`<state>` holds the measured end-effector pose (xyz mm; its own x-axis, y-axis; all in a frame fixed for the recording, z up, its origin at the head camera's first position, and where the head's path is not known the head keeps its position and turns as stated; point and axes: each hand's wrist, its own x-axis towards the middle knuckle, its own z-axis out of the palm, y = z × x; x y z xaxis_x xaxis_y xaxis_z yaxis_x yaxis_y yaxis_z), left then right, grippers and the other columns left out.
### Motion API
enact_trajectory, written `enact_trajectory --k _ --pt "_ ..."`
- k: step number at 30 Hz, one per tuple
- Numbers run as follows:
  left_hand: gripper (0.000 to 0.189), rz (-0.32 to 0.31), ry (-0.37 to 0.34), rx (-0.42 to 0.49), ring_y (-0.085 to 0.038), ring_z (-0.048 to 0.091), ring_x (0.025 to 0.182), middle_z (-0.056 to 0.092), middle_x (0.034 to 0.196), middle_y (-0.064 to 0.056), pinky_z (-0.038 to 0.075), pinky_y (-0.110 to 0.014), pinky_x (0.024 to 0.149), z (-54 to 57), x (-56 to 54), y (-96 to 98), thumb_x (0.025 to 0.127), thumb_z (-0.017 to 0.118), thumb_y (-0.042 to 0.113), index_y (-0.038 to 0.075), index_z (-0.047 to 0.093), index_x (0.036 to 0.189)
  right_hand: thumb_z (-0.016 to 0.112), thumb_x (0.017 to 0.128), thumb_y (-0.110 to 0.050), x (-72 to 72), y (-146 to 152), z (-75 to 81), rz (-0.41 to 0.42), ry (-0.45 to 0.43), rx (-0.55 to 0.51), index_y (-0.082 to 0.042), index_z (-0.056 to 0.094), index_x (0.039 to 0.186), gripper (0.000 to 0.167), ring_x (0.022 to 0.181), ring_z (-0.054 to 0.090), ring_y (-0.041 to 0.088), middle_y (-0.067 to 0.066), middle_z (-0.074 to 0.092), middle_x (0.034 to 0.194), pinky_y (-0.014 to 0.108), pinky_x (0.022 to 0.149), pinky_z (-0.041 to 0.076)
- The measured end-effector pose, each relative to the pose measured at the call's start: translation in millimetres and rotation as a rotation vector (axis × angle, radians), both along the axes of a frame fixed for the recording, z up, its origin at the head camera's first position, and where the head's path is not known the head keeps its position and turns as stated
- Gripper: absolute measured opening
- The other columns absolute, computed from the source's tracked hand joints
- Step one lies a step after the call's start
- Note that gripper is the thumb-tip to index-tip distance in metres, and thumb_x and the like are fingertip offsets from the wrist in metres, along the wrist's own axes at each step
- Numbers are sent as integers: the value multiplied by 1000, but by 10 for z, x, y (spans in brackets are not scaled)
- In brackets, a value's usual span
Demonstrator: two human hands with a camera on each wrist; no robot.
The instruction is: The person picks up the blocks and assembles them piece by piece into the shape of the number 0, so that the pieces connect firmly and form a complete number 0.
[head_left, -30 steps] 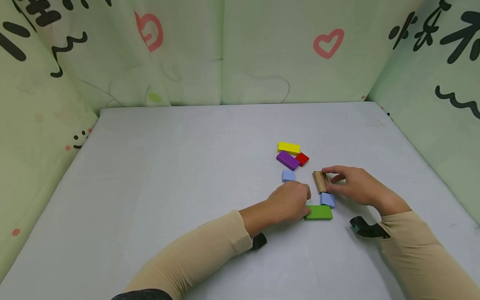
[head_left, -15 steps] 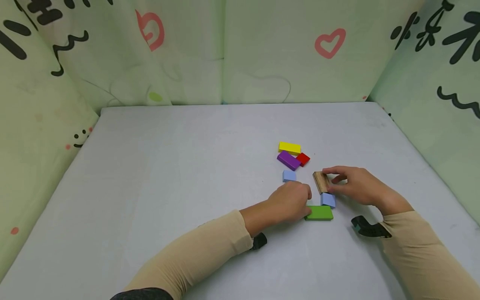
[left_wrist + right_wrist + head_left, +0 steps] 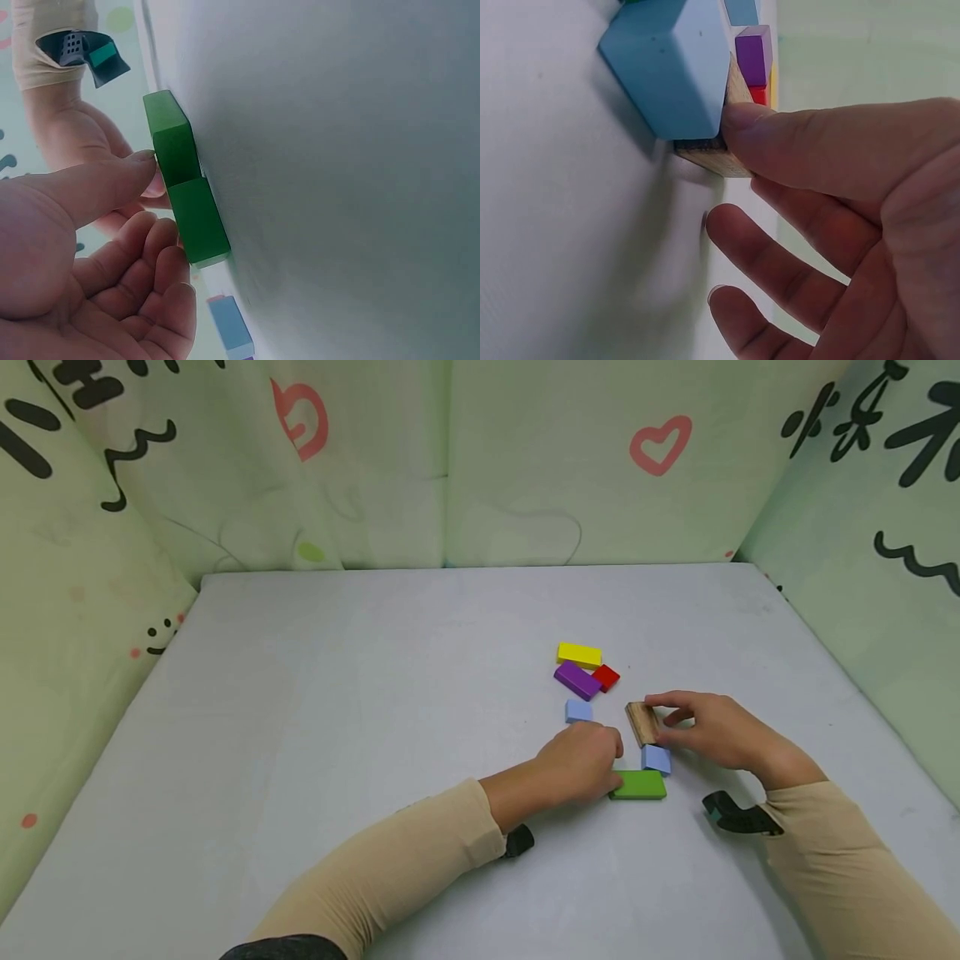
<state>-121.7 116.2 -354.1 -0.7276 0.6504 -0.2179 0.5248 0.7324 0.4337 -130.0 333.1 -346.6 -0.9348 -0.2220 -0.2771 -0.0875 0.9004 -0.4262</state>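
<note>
My left hand (image 3: 579,762) is curled low at the left end of a green block (image 3: 639,785). In the left wrist view, a second green block (image 3: 199,221) adjoins the first one; the thumb touches near where they meet, with the fingers bent along the second. From the head that second block is hidden under my hand. My right hand (image 3: 712,731) pinches a wood-grained block (image 3: 641,724) between thumb and index finger, the other fingers loosely bent. A light blue block (image 3: 664,71) sits right against the wooden one, between it and the green block.
Behind my left hand lies another light blue block (image 3: 578,711). Farther back, a purple block (image 3: 577,680), a red block (image 3: 606,678) and a yellow block (image 3: 579,656) lie close together. Printed pale green curtains (image 3: 525,485) surround the white table (image 3: 337,693).
</note>
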Motion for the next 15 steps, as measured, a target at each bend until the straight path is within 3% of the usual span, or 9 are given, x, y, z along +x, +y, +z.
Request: enact_trajectory --k 8,15 --pt "30 0 2 0 -4 55 85 66 99 10 46 -14 74 0 1 1 91 76 30 16 70 116 72 93 -24 2 18 22 4 10 -13 0 51 142 59 113 55 47 27 64 119 59 86 50" --pt "30 3 -9 8 -4 55 85 66 98 9 46 -14 74 6 -1 -4 91 76 29 15 70 116 70 94 -27 -67 -16 74 -21 44 -65 0 49 142 59 117 56 41 23 56 136 59 91 49"
